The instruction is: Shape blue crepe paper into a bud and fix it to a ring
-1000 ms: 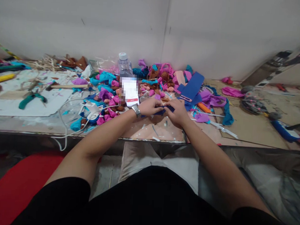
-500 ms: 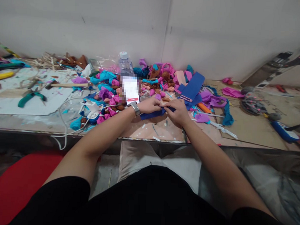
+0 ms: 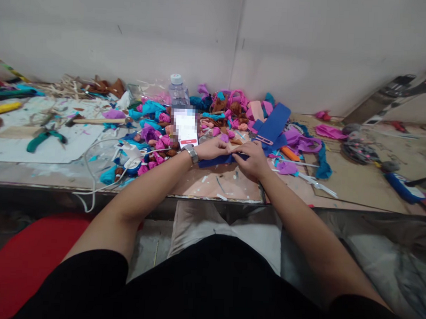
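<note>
A dark blue strip (image 3: 213, 163), which looks like crepe paper or cloth, stretches across the front of the table below my fingers. My left hand (image 3: 213, 149), with a watch at the wrist, is closed on the strip's upper edge. Close beside it, my right hand (image 3: 251, 156) pinches the strip with bent fingers. The fingertips of both hands almost meet, and they hide part of the strip. Just behind my right hand lie a wider blue piece (image 3: 276, 122) and an orange-handled tool (image 3: 290, 154). A lit phone (image 3: 186, 125) leans behind my left hand.
Pink, purple, brown and turquoise bundles (image 3: 154, 136) crowd around the phone and a clear bottle (image 3: 180, 90). A white cable (image 3: 92, 173) hangs over the table edge at left, near green-handled pliers (image 3: 40, 140) and a hammer (image 3: 98, 120). Cardboard (image 3: 360, 182) lies at right.
My fingers have shifted slightly on the blue strip, and the right hand's fingers are a little more raised and spread. Both arms stay nearly in place.
</note>
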Available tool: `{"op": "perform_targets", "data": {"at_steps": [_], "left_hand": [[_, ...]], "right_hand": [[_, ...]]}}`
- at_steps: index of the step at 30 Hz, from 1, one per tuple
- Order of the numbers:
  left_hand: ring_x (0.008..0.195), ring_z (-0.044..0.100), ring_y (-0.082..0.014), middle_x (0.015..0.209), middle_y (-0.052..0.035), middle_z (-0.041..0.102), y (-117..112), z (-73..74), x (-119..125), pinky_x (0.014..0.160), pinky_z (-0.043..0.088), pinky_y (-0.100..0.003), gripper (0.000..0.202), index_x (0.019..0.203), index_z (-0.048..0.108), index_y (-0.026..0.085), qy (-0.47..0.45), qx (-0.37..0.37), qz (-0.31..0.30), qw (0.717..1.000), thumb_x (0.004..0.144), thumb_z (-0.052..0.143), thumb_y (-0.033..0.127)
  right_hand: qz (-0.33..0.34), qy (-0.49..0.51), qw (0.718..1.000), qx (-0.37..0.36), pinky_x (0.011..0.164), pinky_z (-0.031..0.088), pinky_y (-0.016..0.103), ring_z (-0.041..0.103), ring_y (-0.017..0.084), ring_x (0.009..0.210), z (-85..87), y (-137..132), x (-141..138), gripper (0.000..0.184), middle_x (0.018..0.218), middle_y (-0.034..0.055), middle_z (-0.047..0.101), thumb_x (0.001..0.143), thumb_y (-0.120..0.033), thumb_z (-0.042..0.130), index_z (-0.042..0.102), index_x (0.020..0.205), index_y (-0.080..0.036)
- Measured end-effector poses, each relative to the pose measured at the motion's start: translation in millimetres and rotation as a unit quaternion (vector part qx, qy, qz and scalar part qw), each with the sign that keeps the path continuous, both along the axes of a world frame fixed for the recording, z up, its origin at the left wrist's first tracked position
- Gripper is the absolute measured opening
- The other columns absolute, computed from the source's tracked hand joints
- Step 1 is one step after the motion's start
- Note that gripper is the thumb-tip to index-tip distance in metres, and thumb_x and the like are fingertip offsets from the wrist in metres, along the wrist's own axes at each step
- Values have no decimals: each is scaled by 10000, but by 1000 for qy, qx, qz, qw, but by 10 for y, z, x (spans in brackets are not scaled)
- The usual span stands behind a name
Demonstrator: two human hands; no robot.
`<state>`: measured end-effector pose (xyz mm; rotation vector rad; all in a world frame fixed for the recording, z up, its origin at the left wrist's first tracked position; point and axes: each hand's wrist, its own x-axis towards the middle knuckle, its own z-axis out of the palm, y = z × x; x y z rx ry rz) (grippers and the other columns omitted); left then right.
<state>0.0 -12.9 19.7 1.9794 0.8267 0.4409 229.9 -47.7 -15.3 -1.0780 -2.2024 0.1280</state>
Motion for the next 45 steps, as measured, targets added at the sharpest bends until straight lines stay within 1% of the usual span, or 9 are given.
{"op": "perform_targets", "data": {"at_steps": [3,6,14,18,23,26,33,40,45], "left_hand": [[665,657,-122,803,-40,793,19,-40,18,700,515,-237,313,837,794,126,10,30,31,999,970,661,377],[697,658,-119,822,-34,789,57,-94,27,708,504,-231,276,839,788,124,12,51,31,998,962,651,331],[755,653,-152,837,-32,770,102,-200,49,699,470,-265,344,896,791,139,7,115,48,992,941,635,443],[732,631,-148,800,-24,748,66,-189,74,688,452,-272,325,884,779,145,5,130,59,990,941,613,418],[703,597,-143,756,-18,715,32,-163,86,668,411,-279,298,834,758,144,24,146,76,986,931,609,383],[686,573,-148,722,-16,687,13,-147,85,658,385,-291,323,824,748,153,41,174,70,981,953,582,398],[682,561,-164,719,-34,693,-48,-97,79,666,363,-313,340,856,758,159,82,232,56,968,983,555,401],[749,627,-190,830,-57,760,-55,-129,92,713,387,-324,288,925,783,181,109,281,59,952,993,569,360],[779,635,-210,850,-70,762,-69,-127,96,732,383,-334,264,1003,804,193,136,321,65,935,1004,572,318]], "right_hand": [[-4,0,1000,2,1044,346,516,694,311,1089,-2,-5,-6,160,1074,71,834,977,-343,670,797,1031,-263],[-3,1,1000,12,1030,342,507,697,307,1082,-3,-7,-12,149,1053,68,831,976,-328,666,792,1015,-258],[-26,10,999,21,1024,351,500,688,309,1097,-16,-10,-16,124,1078,83,813,976,-318,672,771,991,-246],[-39,19,999,23,1036,353,506,681,308,1112,-36,-4,-13,105,1117,85,807,981,-325,677,749,974,-250],[-29,6,999,18,1029,354,497,674,308,1122,-44,8,-11,96,1111,87,797,988,-311,656,725,977,-245],[-25,-1,1000,15,1010,355,490,668,305,1112,-34,7,-13,114,1108,92,790,1005,-311,627,711,977,-239],[-25,-25,999,-6,998,351,491,640,315,1126,-22,4,-25,129,1084,96,777,1015,-314,604,705,983,-241],[-21,-26,999,-19,998,354,490,639,314,1114,-51,29,-6,130,1071,92,772,1007,-314,597,700,975,-242],[-19,-27,999,-23,977,362,484,640,309,1082,-52,45,-2,127,1052,96,762,1002,-308,590,687,969,-234]]}}
